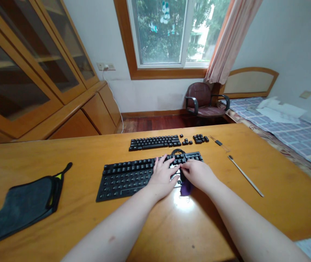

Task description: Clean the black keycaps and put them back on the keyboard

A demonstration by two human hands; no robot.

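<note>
Keyboard (133, 177): black, partly uncapped | left hand (162, 176): spread | right hand (198, 173): curled, can't tell grip

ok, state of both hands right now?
Left hand: open, fingers spread over the black rectangular keyboard.
Right hand: fingers curled by the purple cloth; whether its grip holds it cannot be told.

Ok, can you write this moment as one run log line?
left hand: on keyboard | right hand: at keyboard's right part, by purple cloth | keycaps: off, beyond keyboard | brush: right of keyboard
</note>
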